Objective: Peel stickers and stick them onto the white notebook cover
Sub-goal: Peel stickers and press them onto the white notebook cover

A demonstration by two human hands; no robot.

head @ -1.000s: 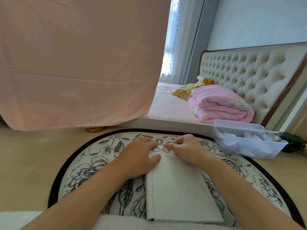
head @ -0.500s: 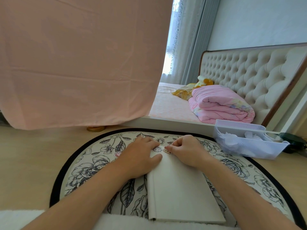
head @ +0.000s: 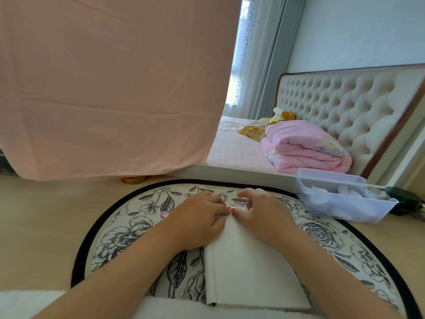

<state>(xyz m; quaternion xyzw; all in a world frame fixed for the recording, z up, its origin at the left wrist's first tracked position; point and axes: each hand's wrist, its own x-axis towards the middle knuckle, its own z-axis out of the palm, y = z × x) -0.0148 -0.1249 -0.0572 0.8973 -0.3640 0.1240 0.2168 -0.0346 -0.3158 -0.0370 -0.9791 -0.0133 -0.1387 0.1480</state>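
Note:
A white notebook (head: 248,268) lies closed on the floral mat (head: 128,231), its spine to the left. Both hands meet over its far edge. A small pink-and-white sticker (head: 230,208) shows between the fingertips, mostly hidden. My left hand (head: 200,219) lies on the notebook's far left corner with curled fingers, thumb tucked in, pinching at the sticker. From the other side, my right hand (head: 264,215) pinches the same sticker between thumb and bent forefinger. Another pink sticker (head: 163,215) lies on the mat left of my left hand.
A translucent plastic bin (head: 340,199) with white crumpled bits stands at the mat's right edge, a dark object (head: 404,199) behind it. A bed with a folded pink quilt (head: 305,148) lies beyond. A pink sheet (head: 110,84) hangs at the left. Wooden floor surrounds the mat.
My left thumb has drawn in from the cover and its fingers have closed toward my right fingertips at the sticker. The notebook has not moved.

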